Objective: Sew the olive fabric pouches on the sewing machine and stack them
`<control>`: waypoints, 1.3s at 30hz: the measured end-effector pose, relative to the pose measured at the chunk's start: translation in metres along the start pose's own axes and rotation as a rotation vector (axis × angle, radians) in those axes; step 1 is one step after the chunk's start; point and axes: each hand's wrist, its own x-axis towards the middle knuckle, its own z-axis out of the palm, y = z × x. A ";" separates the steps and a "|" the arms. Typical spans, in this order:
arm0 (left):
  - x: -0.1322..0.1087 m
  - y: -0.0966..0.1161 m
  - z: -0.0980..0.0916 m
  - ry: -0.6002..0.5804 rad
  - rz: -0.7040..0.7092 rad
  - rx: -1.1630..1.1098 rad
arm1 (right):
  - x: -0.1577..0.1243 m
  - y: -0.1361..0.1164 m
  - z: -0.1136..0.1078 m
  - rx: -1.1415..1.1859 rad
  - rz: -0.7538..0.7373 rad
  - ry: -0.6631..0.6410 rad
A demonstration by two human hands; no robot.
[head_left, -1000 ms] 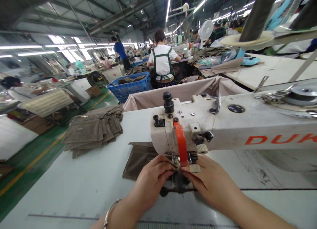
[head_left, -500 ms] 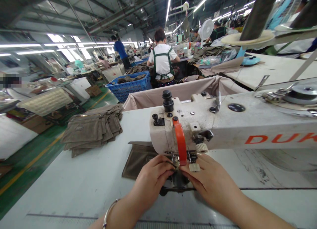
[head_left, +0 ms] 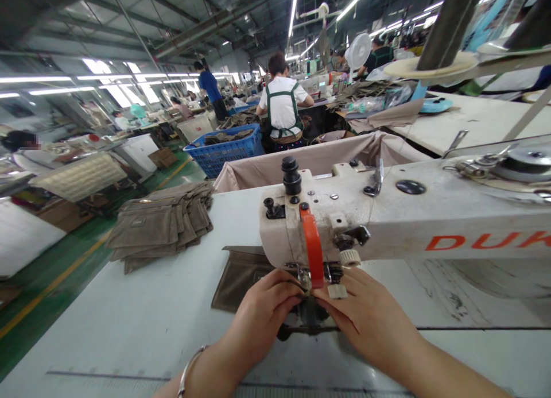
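Note:
A white sewing machine (head_left: 400,220) with an orange guard (head_left: 313,248) stands across the table. Under its head lies a dark olive fabric piece (head_left: 236,277), partly hidden by the machine and my hands. My left hand (head_left: 269,300) pinches the fabric edge just left of the needle area, thumb and fingers pressed together. On the other side, my right hand (head_left: 361,306) lies close by the presser foot, its fingertips against the work and partly covered by the guard and a pale knob (head_left: 337,292). What the right fingertips grip is hidden.
A stack of olive fabric pieces (head_left: 159,223) rests at the table's left edge. Behind the table hangs a pinkish cloth bin (head_left: 275,167), with a blue basket (head_left: 228,151) beyond it. A person (head_left: 284,102) sits ahead, back turned. Thread cones (head_left: 447,30) stand at upper right.
My hands and the fabric stay almost exactly where they were. In the background at far left, a person's head has shifted slightly into clearer view.

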 end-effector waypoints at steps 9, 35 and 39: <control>0.000 -0.002 0.001 -0.010 -0.002 0.018 | -0.001 0.001 0.000 -0.001 0.028 -0.042; -0.003 -0.003 0.003 -0.026 0.093 0.070 | -0.004 0.002 -0.005 0.307 0.144 -0.154; -0.004 0.000 0.002 -0.047 0.131 0.162 | -0.007 -0.001 -0.008 0.228 0.129 -0.170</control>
